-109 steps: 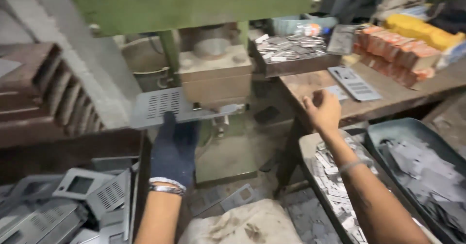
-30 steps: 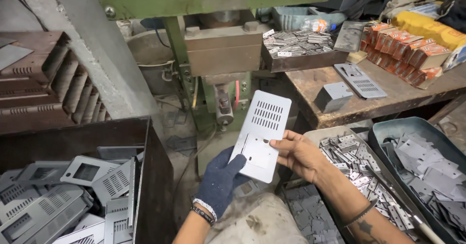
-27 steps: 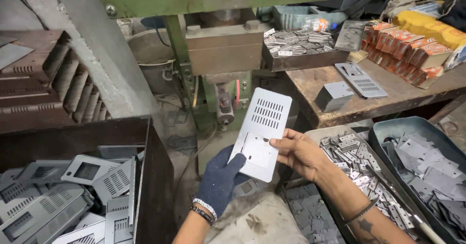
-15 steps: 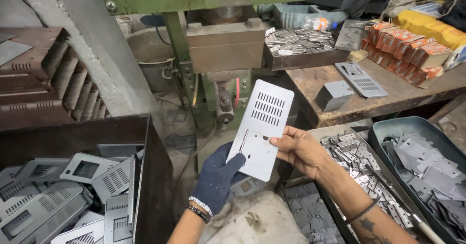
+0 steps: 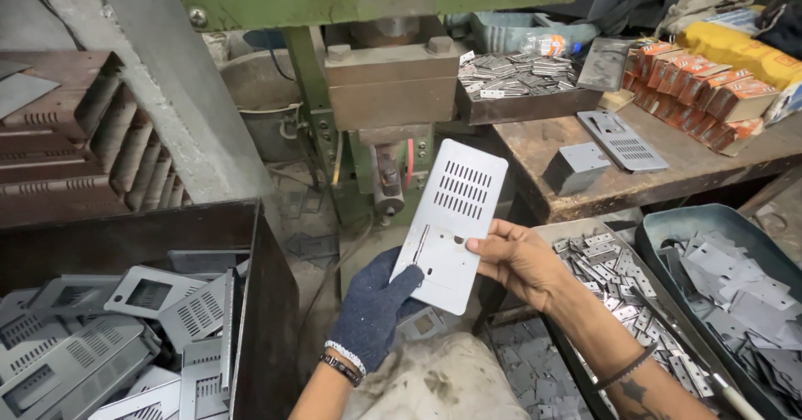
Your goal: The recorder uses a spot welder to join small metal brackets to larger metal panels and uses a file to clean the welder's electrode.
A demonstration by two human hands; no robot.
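Note:
I hold a flat grey metal plate (image 5: pixel 448 222) with rows of vent slots upright in front of me. My left hand (image 5: pixel 374 308), in a dark blue knitted glove, grips its lower left edge. My bare right hand (image 5: pixel 516 259) pinches its right edge with thumb and fingers. Behind the plate stands the green press (image 5: pixel 378 78) with its brown steel block.
A dark bin (image 5: pixel 264 311) of bent vented metal parts sits at the lower left. On the wooden bench (image 5: pixel 677 169) lie another vented plate (image 5: pixel 625 140), a small grey box and orange cartons (image 5: pixel 697 93). Trays of small metal pieces (image 5: pixel 618 278) and a blue tub (image 5: pixel 668 232) are at right.
Since the oldest frame my hands left the press and bench and took up the plate. Over the last second the plate tilted slightly and my left hand shifted lower on it.

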